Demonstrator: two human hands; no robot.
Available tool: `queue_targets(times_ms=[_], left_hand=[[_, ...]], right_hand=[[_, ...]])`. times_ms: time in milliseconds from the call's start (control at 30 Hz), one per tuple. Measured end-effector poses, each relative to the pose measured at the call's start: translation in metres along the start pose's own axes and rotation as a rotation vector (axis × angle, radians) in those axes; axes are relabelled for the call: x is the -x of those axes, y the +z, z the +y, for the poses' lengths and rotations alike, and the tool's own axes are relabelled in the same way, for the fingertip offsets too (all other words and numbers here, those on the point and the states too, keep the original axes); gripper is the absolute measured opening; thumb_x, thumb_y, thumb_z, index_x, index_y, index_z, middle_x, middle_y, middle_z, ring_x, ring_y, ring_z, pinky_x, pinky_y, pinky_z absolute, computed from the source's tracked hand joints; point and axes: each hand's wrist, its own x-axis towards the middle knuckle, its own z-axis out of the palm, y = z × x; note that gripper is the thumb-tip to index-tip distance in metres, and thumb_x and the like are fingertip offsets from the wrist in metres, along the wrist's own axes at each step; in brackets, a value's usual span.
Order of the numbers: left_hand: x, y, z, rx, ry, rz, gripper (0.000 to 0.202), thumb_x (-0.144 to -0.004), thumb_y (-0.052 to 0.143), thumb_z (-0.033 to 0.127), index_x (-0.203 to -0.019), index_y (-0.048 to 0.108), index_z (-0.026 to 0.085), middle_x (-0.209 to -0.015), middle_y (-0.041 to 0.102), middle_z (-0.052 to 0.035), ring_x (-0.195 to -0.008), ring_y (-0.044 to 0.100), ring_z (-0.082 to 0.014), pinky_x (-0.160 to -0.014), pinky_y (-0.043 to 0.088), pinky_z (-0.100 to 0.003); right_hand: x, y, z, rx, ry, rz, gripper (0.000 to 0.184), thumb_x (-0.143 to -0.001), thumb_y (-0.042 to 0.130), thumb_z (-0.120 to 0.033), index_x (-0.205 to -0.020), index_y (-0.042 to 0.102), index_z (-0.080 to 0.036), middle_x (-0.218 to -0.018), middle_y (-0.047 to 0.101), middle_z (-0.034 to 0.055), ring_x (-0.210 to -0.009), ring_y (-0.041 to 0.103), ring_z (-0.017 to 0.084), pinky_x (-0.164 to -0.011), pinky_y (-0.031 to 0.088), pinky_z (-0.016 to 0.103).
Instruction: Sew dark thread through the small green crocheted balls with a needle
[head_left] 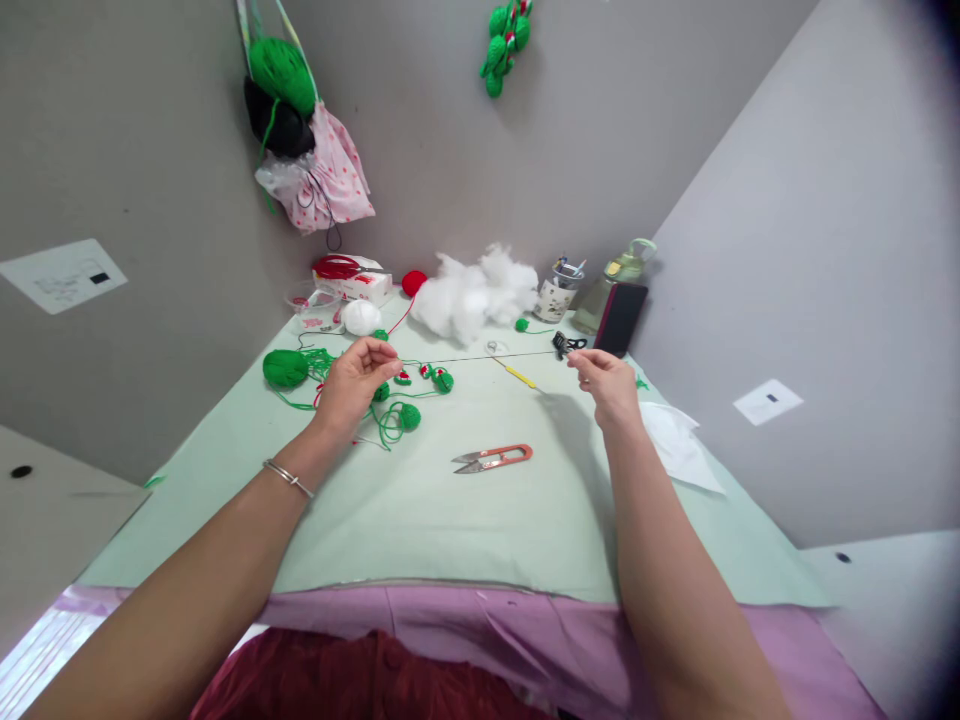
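A thin dark thread (480,357) runs taut, nearly level, between my two raised hands. My left hand (361,378) pinches one end, thumb against fingers, above the green crocheted pieces. The other end is pinched by my right hand (606,382), close to a black clip (568,345). Below the thread lies a yellow-handled crochet hook (520,377). Orange-handled thread snips (493,459) rest on the table between my forearms. Beside my left hand are a small green crocheted ball (409,417) and a red, white and green piece (443,380), with loose green yarn around them.
White stuffing (476,295) is heaped at the back, near a red yarn ball (413,283). Red scissors (337,266) lie on a box at back left. A pen cup (556,297), a bottle (630,262) and a dark phone (622,318) stand at back right. White cloth (679,450) lies right.
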Motion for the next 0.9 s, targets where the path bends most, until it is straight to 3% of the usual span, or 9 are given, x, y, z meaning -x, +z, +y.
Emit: queue_targets(times_ms=[133,333,500,633,733,900], left_hand=[[0.003,0.003,0.000,-0.129,0.030,-0.099,0.019,-0.070,0.076,0.030,-0.081,0.064,0.020,-0.077,0.065,-0.0008,-0.074,0.061,-0.0161,-0.073,0.049,-0.030],[0.008,0.006,-0.004,-0.366,0.024,-0.351,0.011,-0.076,0.069,0.032,-0.082,0.066,0.023,-0.081,0.067,-0.0020,-0.079,0.062,-0.0196,-0.074,0.047,-0.032],[0.007,-0.003,-0.009,-0.659,0.078,-0.476,0.023,-0.068,0.077,0.035,-0.088,0.069,0.026,-0.090,0.066,-0.0028,-0.091,0.060,-0.0246,-0.076,0.046,-0.033],[0.005,-0.011,-0.009,-0.862,0.099,-0.566,0.022,-0.067,0.074,0.028,-0.089,0.070,0.027,-0.088,0.063,-0.0035,-0.094,0.056,-0.0277,-0.075,0.043,-0.035],[0.005,-0.010,-0.005,-0.764,0.033,-0.546,0.019,-0.072,0.071,0.029,-0.090,0.070,0.026,-0.095,0.065,-0.0039,-0.099,0.058,-0.0273,-0.083,0.044,-0.037],[0.008,0.002,0.006,-0.254,-0.075,-0.489,0.033,-0.073,0.076,0.038,-0.101,0.065,0.022,-0.104,0.067,-0.0047,-0.100,0.062,-0.0231,-0.091,0.046,-0.037]], right_hand=[[-0.003,-0.002,-0.005,-0.453,0.262,0.024,0.017,-0.067,0.081,-0.019,-0.074,0.065,-0.017,-0.073,0.071,0.0000,-0.063,0.064,0.009,-0.055,0.051,0.018],[-0.004,-0.004,-0.007,-0.582,0.290,0.043,0.013,-0.082,0.070,-0.015,-0.074,0.061,-0.017,-0.072,0.070,-0.0004,-0.068,0.069,0.008,-0.062,0.058,0.016],[-0.002,-0.003,-0.012,-0.619,0.272,0.036,0.019,-0.081,0.073,-0.020,-0.073,0.056,-0.018,-0.063,0.062,-0.0050,-0.051,0.058,0.004,-0.049,0.049,0.011],[0.007,0.010,-0.017,-0.569,0.263,-0.076,0.026,-0.076,0.076,-0.026,-0.073,0.052,-0.019,-0.054,0.051,-0.0086,-0.042,0.044,0.002,-0.039,0.036,0.012],[0.024,0.027,-0.023,-0.454,0.214,-0.203,0.030,-0.071,0.079,-0.034,-0.074,0.053,-0.019,-0.053,0.047,-0.0093,-0.040,0.039,0.002,-0.039,0.031,0.014],[0.070,0.057,-0.041,-0.326,0.108,-0.506,0.026,-0.075,0.077,-0.036,-0.082,0.062,-0.016,-0.056,0.054,-0.0053,-0.046,0.044,0.005,-0.045,0.033,0.017]])
